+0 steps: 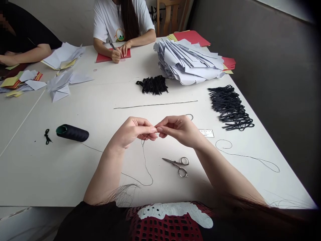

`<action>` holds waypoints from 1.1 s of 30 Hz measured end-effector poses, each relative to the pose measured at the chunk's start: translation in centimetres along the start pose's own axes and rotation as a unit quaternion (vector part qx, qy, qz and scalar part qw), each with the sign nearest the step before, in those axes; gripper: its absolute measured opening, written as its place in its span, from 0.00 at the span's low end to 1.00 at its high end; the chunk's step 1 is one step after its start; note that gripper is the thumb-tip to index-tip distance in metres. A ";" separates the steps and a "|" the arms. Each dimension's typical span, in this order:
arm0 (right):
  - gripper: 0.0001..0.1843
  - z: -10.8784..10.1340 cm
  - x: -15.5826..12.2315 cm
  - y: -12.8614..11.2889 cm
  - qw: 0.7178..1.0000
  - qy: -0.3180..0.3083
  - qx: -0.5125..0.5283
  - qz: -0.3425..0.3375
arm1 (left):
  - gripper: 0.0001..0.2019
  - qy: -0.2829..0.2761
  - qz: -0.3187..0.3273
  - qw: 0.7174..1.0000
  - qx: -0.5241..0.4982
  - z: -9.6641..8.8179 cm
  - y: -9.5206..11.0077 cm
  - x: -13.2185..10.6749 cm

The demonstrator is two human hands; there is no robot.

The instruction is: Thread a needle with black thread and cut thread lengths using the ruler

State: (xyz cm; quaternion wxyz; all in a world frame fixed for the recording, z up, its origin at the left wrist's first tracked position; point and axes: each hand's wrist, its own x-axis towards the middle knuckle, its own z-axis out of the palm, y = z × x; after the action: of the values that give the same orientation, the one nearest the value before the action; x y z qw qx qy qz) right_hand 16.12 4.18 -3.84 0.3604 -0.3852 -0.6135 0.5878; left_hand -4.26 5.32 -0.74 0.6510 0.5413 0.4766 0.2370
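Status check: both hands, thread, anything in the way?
Left hand pinching dark thread; right hand pinched shut beside it, contents hidden. Thread trailing down to the table. Scissors nearby, touching neither hand.

Thread [145,161]: dark, near black. Spool [75,133]: blue-black winding, green inside the core. Scissors [175,163]: silver-grey. Looped cords [228,107]: blue-black. Table [62,177]: plain white. Paper stack [188,62]: white. Sheet under the pen [111,45]: red. Wearer's shirt [165,231]: black, dark red grid, white figure. Co-worker's shirt [107,20]: white, with an orange-and-green print
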 end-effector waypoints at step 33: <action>0.08 -2.1 -0.6 -1.7 0.955 0.115 -0.249 -0.117 | 0.13 0.004 -0.018 0.999 -0.041 2.3 -1.3 1.2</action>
State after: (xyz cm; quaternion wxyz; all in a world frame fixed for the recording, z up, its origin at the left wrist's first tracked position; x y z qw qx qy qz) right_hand 18.17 4.50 -2.08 0.3873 -0.4528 -0.7357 0.3220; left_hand -1.95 4.81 -2.44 0.6751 0.5043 0.4785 0.2470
